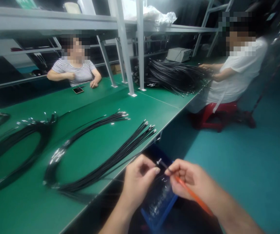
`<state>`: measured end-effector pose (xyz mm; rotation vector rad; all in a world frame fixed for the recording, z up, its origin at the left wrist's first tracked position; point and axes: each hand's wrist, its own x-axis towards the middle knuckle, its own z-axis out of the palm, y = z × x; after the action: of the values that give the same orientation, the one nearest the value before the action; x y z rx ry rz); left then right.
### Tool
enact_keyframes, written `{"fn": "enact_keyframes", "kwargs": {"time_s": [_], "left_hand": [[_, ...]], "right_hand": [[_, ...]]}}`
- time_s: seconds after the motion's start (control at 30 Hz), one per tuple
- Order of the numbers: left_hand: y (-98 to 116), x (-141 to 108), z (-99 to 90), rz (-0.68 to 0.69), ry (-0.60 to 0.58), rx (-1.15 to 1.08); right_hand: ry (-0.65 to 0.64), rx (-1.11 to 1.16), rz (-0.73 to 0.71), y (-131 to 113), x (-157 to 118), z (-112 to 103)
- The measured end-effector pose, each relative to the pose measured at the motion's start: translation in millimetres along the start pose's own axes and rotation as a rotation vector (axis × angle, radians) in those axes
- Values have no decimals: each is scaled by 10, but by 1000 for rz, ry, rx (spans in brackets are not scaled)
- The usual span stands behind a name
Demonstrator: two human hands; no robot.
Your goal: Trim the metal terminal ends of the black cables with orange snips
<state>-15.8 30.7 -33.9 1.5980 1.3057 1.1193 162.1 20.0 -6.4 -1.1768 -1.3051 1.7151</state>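
Note:
My left hand (138,180) pinches the end of a black cable between thumb and index finger. A small metal connector (159,161) sticks out past the fingertips. My right hand (190,178) is closed around a slim tool with an orange handle (193,195). Its thin tip points at the connector; whether they touch I cannot tell. Below both hands is a blue bin (170,208) with small shiny pieces inside, partly blurred. A curved bundle of black cables (101,167) with metal ends lies on the green table (86,130) to the left.
More coiled cables (36,156) lie at the far left. White shelf posts (125,52) stand on the table. A person in stripes sits across, near a phone (78,90). Another person in white handles a large cable pile (174,74), seated on a red stool (209,115).

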Motion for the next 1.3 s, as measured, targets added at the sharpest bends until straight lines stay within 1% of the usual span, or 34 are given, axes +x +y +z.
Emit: {"fn": "enact_keyframes", "kwargs": {"time_s": [0.03,0.07,0.1,0.13,0.17,0.2,0.23,0.27,0.3,0.33,0.4,0.5,0.57,0.67,0.73,0.77,0.8,0.83,0.9,0.97,1.1,1.3], "left_hand": [[-34,-23,64,-11,-49,48],[-68,-44,126,-12,-124,105],[-102,-59,176,8,-231,166],[-133,-60,205,40,-321,238],[-163,-44,211,68,-350,338],[-190,-7,192,84,-318,458],[-217,49,153,83,-234,582],[-246,122,101,65,-111,705],[-277,206,46,41,-12,788],[-309,293,-4,24,50,836],[-366,449,-69,6,92,864],[-358,565,-67,-7,93,839],[-254,557,-27,3,57,778],[-6,476,40,87,-39,638],[128,406,72,155,-65,476],[165,370,82,160,-67,374],[180,332,88,136,-72,263],[176,293,92,82,-84,153],[130,212,95,-58,-124,-31],[76,136,96,-140,-144,-128],[47,40,102,-123,-115,-90],[119,9,138,-71,-51,53]], "right_hand": [[84,-16,-47,10,3,-9],[172,-41,-93,33,20,-17],[244,-78,-129,70,51,-21],[293,-124,-151,121,96,-22],[323,-173,-162,184,152,-16],[332,-216,-161,255,214,-4],[338,-245,-160,329,278,13],[344,-255,-159,401,339,34],[349,-237,-165,465,394,56],[349,-186,-168,516,437,75],[379,-79,-175,572,485,88],[482,-6,-191,542,464,35],[543,94,-202,473,416,-13],[535,298,-241,351,349,-20],[529,388,-271,285,327,29],[532,421,-278,260,322,63],[538,456,-282,241,321,98],[542,491,-286,227,321,132],[532,552,-302,209,321,188],[526,591,-324,195,318,224],[519,623,-334,165,310,248],[527,625,-293,188,318,264]]}}
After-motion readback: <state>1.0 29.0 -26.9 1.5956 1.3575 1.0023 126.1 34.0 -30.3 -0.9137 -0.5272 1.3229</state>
